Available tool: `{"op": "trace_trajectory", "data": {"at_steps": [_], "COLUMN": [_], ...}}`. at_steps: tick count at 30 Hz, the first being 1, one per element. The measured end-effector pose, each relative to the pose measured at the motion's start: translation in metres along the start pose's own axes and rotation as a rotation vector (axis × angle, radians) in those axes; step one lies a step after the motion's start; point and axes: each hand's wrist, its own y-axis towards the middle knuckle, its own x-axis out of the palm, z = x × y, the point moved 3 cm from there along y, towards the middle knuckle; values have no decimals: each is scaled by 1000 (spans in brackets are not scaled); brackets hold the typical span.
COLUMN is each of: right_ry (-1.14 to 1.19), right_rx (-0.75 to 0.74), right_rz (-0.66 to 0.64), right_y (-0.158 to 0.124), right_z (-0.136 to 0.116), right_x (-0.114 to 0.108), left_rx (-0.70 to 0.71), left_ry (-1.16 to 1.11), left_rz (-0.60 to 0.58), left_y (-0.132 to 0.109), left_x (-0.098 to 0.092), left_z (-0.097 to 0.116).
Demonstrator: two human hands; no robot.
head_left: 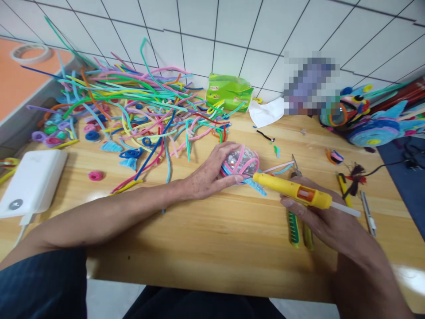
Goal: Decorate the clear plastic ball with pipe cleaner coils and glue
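Note:
My left hand (214, 173) is wrapped round a rounded craft piece (244, 160) with a clear, shiny dome and pink pipe cleaner strips over it. Blue pieces (255, 186) stick out from its lower right side. In my right hand (318, 212) is a yellow hot glue gun (292, 188) with a white glue stick out of its back end. The gun's nozzle points left and is at the edge of the craft piece; whether it touches cannot be made out. Pliers with green and yellow handles (293, 228) lie on the table, partly hidden beneath the right hand.
Many coloured pipe cleaners (133, 97) are heaped at the back left. A white power bank (33, 181) with a cable lies at the left. Behind are a green packet (229, 92) and a finished-looking blue pipe cleaner fish (375, 128). A cutter knife (368, 213) lies at right.

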Motion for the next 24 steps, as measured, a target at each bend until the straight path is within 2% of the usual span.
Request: {"op": "trace_trajectory", "data": {"at_steps": [9,15,21,24], "right_ry": [-52,-85,-88,-108], "right_rx": [-10,-75,-26,-56], "right_rz": [9,36,24,45], "right_y": [-3,-2,-1,-1], "right_z": [2,-1,-1,0], "right_x": [1,0,0,0], "left_rx": [31,10,12,15], "left_ry": [10,9,2,-1], "left_rz": [2,2,0,0], "left_y": [1,1,0,1], "left_x": [-1,-1,0,0], "left_z": [1,2,0,-1]}}
